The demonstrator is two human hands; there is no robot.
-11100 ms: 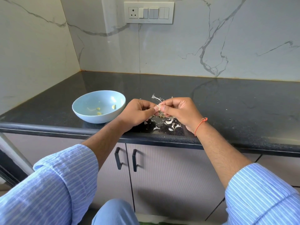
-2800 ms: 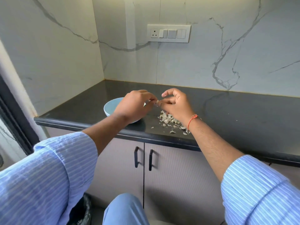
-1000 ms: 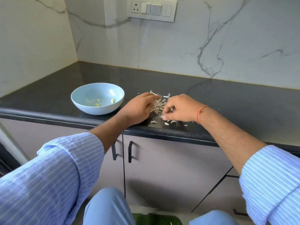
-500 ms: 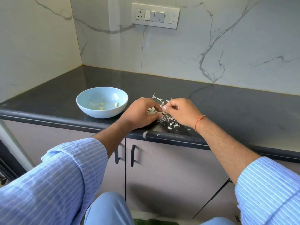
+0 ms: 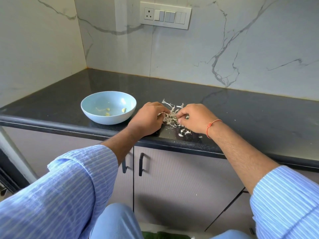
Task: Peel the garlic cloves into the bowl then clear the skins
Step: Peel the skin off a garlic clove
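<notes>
Both hands are down on the heap of garlic skins near the front edge of the black countertop. The left hand lies knuckles up with its fingers curled inward against the left flank of the heap; some papery white skins show at its fingertips and under its palm, and the fingers look gathered round them. The right hand meets it from the other side, fingers bent and tips pressed into the skins, the thumb tucked low beside them, so that it too seems to pinch or rake a bunch of skins. The two sets of fingertips are almost touching across the heap, which bulges up between them.

Just behind the hands a few longer curls of skin stick out toward the wall. Just in front of the right hand, toward the counter edge, loose flakes lie scattered under the wrist, which wears an orange thread bracelet.

To the left of the left hand, near but apart from it, stands the pale blue bowl, upright on the counter. In its bottom lie a few peeled garlic cloves, yellowish and small, well apart from one another.

Farther out, rolled blue striped sleeves cover both forearms from about the elbow. Below the counter edge are grey cabinet doors with two black handles. On the marble wall behind the counter, a white switch panel with a socket sits high up.
</notes>
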